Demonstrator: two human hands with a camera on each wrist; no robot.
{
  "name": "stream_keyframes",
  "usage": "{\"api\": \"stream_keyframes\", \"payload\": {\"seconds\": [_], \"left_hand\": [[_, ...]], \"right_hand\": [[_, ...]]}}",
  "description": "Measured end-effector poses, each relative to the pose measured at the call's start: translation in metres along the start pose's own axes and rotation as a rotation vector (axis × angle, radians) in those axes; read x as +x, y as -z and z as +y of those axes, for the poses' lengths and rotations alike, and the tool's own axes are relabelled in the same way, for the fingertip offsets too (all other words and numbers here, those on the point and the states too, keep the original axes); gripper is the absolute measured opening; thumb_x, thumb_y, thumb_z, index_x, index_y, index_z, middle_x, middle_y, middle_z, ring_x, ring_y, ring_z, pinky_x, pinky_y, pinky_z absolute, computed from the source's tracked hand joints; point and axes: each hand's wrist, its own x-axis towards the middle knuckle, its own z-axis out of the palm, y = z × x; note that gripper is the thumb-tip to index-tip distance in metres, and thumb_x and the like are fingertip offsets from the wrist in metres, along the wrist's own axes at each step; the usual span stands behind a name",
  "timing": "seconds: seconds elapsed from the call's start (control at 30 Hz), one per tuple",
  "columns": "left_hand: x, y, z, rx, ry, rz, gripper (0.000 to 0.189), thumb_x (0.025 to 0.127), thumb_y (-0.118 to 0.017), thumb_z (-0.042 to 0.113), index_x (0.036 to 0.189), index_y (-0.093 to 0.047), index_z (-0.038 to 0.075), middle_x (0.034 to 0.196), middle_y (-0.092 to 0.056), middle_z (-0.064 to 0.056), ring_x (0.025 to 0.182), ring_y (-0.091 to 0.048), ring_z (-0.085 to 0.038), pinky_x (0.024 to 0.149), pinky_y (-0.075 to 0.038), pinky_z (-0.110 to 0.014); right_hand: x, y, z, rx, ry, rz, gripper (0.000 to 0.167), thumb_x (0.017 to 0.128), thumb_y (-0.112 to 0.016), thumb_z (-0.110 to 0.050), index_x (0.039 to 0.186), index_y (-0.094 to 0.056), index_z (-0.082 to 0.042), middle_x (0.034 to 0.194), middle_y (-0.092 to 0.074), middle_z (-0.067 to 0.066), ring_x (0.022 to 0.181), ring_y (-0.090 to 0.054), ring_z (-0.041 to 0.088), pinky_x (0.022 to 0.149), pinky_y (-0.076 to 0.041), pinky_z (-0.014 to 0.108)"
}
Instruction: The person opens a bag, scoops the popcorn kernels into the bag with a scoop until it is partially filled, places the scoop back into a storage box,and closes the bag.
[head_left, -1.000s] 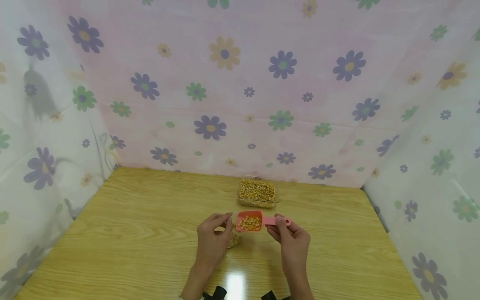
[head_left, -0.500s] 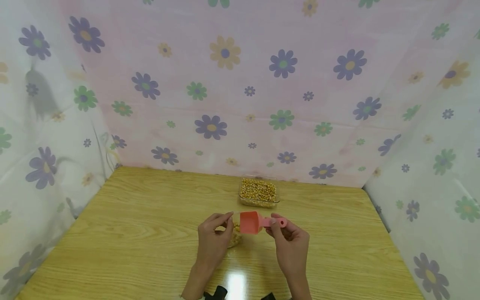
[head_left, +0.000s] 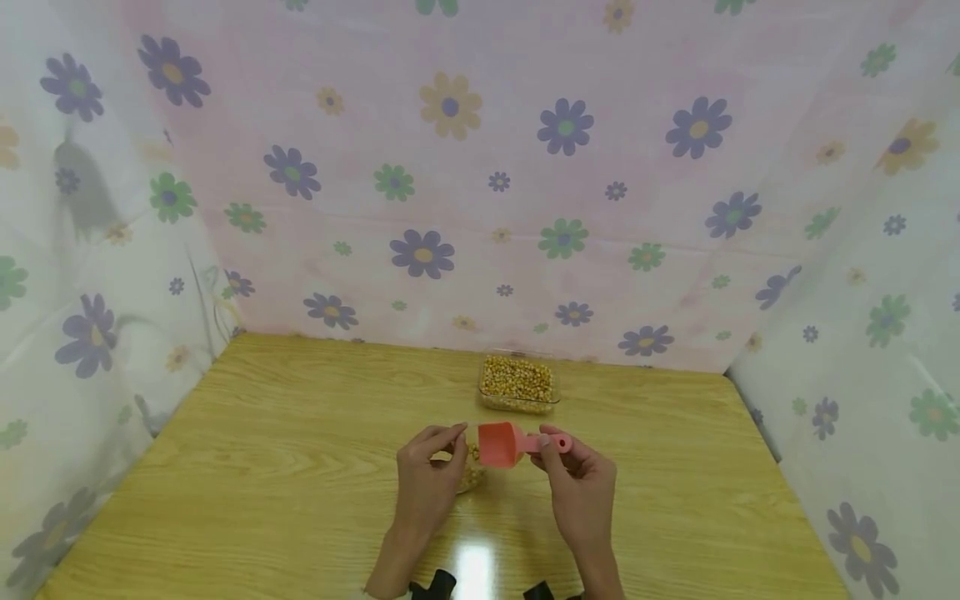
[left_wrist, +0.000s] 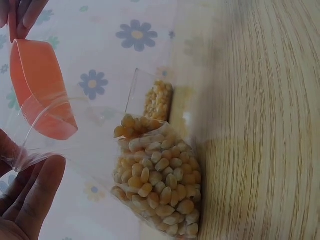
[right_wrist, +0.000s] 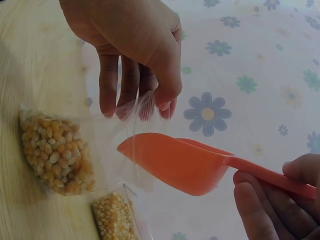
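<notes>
My left hand (head_left: 429,471) pinches the top edge of a clear plastic bag (left_wrist: 160,175), whose lower part is full of corn kernels and rests on the table. In my right hand (head_left: 581,483) is the handle of a pink-orange scoop (head_left: 498,444), gripped between thumb and fingers. The scoop's tip sits at the bag's mouth, tipped toward it, as the right wrist view shows. No kernels show in the scoop's bowl in the head view. Most of the bag is hidden behind my left hand there.
Behind the hands stands a rectangular glass container (head_left: 519,403) holding more corn kernels. The wooden table (head_left: 300,433) is bordered by flower-printed curtains (head_left: 495,167) at the back and on both sides.
The scoop, level and holding kernels a second ago, has been tilted toward the bag, and its bowl now shows none. My left hand has stayed on the bag.
</notes>
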Motion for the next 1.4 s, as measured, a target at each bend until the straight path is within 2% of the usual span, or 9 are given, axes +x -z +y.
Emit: {"api": "stream_keyframes", "payload": {"seconds": [0.23, 0.4, 0.57, 0.7, 0.8, 1.0, 1.23, 1.33, 1.4], "left_hand": [[0.003, 0.000, -0.001, 0.008, -0.019, 0.008, 0.019, 0.093, -0.067, -0.006, 0.106, -0.079, 0.001, 0.085, -0.070, -0.001, 0.072, -0.067, -0.010, 0.052, -0.056, -0.017], [0.004, -0.001, -0.002, -0.004, -0.037, 0.014, 0.019, 0.093, -0.067, -0.007, 0.106, -0.079, 0.000, 0.085, -0.071, -0.005, 0.071, -0.069, -0.015, 0.050, -0.054, -0.016], [0.003, -0.002, -0.002, -0.023, -0.039, 0.028, 0.018, 0.093, -0.067, -0.007, 0.105, -0.079, 0.000, 0.085, -0.071, -0.005, 0.071, -0.069, -0.017, 0.049, -0.054, -0.016], [0.002, -0.002, -0.002, -0.025, -0.044, 0.041, 0.018, 0.093, -0.068, -0.007, 0.105, -0.079, 0.000, 0.085, -0.071, -0.003, 0.071, -0.069, -0.018, 0.047, -0.052, -0.015], [0.000, -0.002, -0.003, -0.021, -0.061, 0.045, 0.018, 0.092, -0.068, -0.007, 0.105, -0.079, -0.002, 0.084, -0.071, -0.008, 0.071, -0.069, -0.018, 0.047, -0.052, -0.015], [-0.002, 0.000, -0.003, -0.025, -0.058, 0.048, 0.018, 0.094, -0.067, -0.006, 0.106, -0.079, -0.002, 0.084, -0.070, -0.015, 0.071, -0.069, -0.018, 0.047, -0.052, -0.015], [-0.004, 0.000, -0.004, -0.017, -0.038, 0.055, 0.019, 0.092, -0.068, -0.007, 0.106, -0.079, 0.000, 0.085, -0.071, -0.013, 0.071, -0.069, -0.018, 0.047, -0.052, -0.015], [-0.004, 0.000, -0.004, -0.028, -0.040, 0.054, 0.018, 0.092, -0.068, -0.008, 0.106, -0.079, -0.002, 0.085, -0.071, -0.013, 0.071, -0.068, -0.018, 0.046, -0.051, -0.015], [-0.005, 0.000, -0.004, -0.030, -0.048, 0.056, 0.019, 0.092, -0.068, -0.008, 0.106, -0.079, -0.002, 0.085, -0.071, -0.012, 0.071, -0.068, -0.018, 0.046, -0.051, -0.015]], "right_hand": [[0.008, 0.008, -0.008, 0.036, 0.007, -0.003, 0.018, 0.097, -0.065, 0.000, 0.105, -0.073, 0.014, 0.087, -0.077, 0.013, 0.076, -0.076, 0.014, 0.072, -0.062, 0.031], [0.018, 0.023, -0.010, 0.039, 0.052, 0.007, 0.017, 0.098, -0.064, 0.002, 0.106, -0.072, 0.015, 0.086, -0.078, 0.001, 0.075, -0.076, 0.012, 0.071, -0.062, 0.029], [0.036, 0.037, 0.001, 0.047, 0.112, 0.069, 0.020, 0.099, -0.063, 0.000, 0.107, -0.071, 0.017, 0.087, -0.077, -0.002, 0.075, -0.076, 0.010, 0.071, -0.061, 0.027], [0.055, 0.045, 0.015, 0.028, 0.124, 0.115, 0.022, 0.100, -0.063, -0.003, 0.108, -0.072, 0.015, 0.089, -0.077, -0.004, 0.076, -0.075, 0.007, 0.072, -0.060, 0.024], [0.073, 0.047, 0.026, -0.020, 0.128, 0.106, 0.022, 0.100, -0.064, -0.005, 0.108, -0.073, 0.013, 0.090, -0.077, 0.004, 0.076, -0.075, 0.007, 0.073, -0.060, 0.023], [0.106, 0.044, 0.041, -0.101, 0.154, 0.041, 0.024, 0.100, -0.064, -0.005, 0.107, -0.072, 0.016, 0.095, -0.070, 0.036, 0.072, -0.072, 0.000, 0.071, -0.060, 0.018], [0.122, 0.028, 0.042, -0.177, 0.106, 0.006, 0.021, 0.099, -0.060, 0.003, 0.107, -0.070, 0.020, 0.095, -0.069, 0.039, 0.068, -0.067, -0.005, 0.070, -0.061, 0.021], [0.125, 0.022, 0.051, -0.164, 0.099, 0.011, 0.022, 0.099, -0.059, 0.003, 0.106, -0.069, 0.022, 0.096, -0.067, 0.041, 0.066, -0.065, -0.008, 0.067, -0.059, 0.016], [0.127, 0.019, 0.055, -0.124, 0.075, 0.013, 0.023, 0.099, -0.059, 0.004, 0.106, -0.067, 0.024, 0.097, -0.066, 0.044, 0.066, -0.066, -0.006, 0.068, -0.060, 0.019]]}}
